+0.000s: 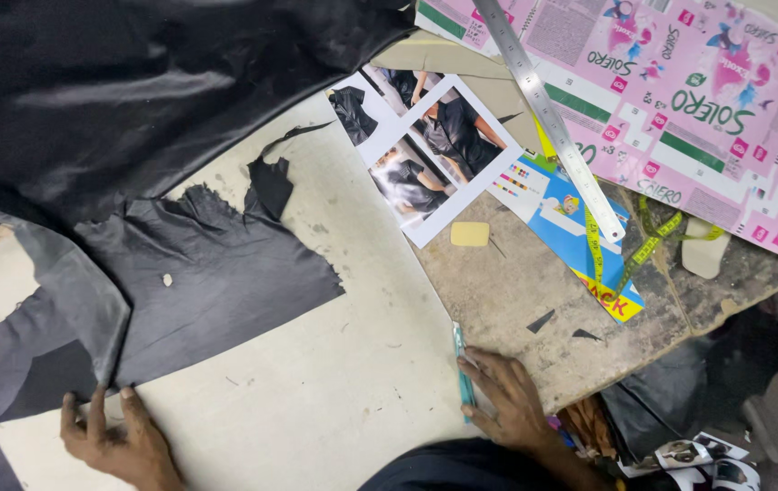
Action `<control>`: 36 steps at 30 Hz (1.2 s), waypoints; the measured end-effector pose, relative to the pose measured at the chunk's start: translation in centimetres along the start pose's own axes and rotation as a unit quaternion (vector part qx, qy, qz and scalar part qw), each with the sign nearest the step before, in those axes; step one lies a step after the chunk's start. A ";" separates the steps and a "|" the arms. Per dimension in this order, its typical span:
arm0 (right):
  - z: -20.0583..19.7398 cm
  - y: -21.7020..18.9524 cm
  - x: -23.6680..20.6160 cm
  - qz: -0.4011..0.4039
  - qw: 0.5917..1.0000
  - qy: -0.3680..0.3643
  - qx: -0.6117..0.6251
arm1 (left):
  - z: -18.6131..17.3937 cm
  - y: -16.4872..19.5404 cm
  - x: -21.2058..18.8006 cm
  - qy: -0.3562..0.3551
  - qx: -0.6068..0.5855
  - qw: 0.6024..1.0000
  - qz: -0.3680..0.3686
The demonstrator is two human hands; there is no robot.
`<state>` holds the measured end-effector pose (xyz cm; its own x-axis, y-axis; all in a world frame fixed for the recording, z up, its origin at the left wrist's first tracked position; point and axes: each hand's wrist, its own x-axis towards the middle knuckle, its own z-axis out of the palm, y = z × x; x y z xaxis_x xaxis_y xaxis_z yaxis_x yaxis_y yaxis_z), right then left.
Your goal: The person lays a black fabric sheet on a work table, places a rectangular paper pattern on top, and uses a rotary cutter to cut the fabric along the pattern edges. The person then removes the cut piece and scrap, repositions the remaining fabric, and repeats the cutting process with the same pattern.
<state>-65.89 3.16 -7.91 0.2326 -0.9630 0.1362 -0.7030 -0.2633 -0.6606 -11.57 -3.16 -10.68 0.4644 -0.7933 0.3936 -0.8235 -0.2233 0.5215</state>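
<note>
The left hand [121,441] lies spread, fingers flat, pinning the near edge of the black fabric [216,273] against the pale board [344,382]. That fabric looks thin, limp and slightly glossy, its edges ragged; it would likely slide and wrinkle, so pressing it flat near an edge seems the surest hold. At the board's right edge, the right hand [507,400] curls around a slim teal tool [463,373], light and rigid. Farther right on the desk [516,282] lie photo prints [425,155] and a steel ruler [548,114].
</note>
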 end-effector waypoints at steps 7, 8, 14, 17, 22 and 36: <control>0.5 0.6 -0.1 0.006 1.000 0.002 -0.010 | 0.8 -5.0 -0.4 0.003 0.042 0.999 -0.005; 0.6 0.8 -0.1 -0.007 1.000 0.004 -0.020 | 1.0 -5.2 -0.1 0.006 0.034 0.999 0.019; 1.3 0.9 -0.6 -0.017 0.998 0.015 -0.060 | 0.7 -2.0 -0.4 0.004 0.008 0.997 -0.078; 1.6 0.8 -0.3 -0.016 0.996 0.027 -0.080 | 0.7 0.5 0.6 0.018 0.000 0.999 -0.040; 0.9 -0.5 3.6 -0.030 0.993 0.092 -0.060 | 0.6 2.9 2.0 0.041 -0.047 0.997 -0.045; 18.4 -28.4 30.8 -0.581 0.797 -0.075 -0.147 | -0.7 3.0 3.0 0.110 -0.024 0.993 -0.017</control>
<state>-26.39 -17.98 1.43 0.9038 -0.0476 0.4254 -0.0770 -0.9957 0.0523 -12.39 -5.85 -7.42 0.5568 -0.6412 0.5280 -0.7915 -0.2167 0.5715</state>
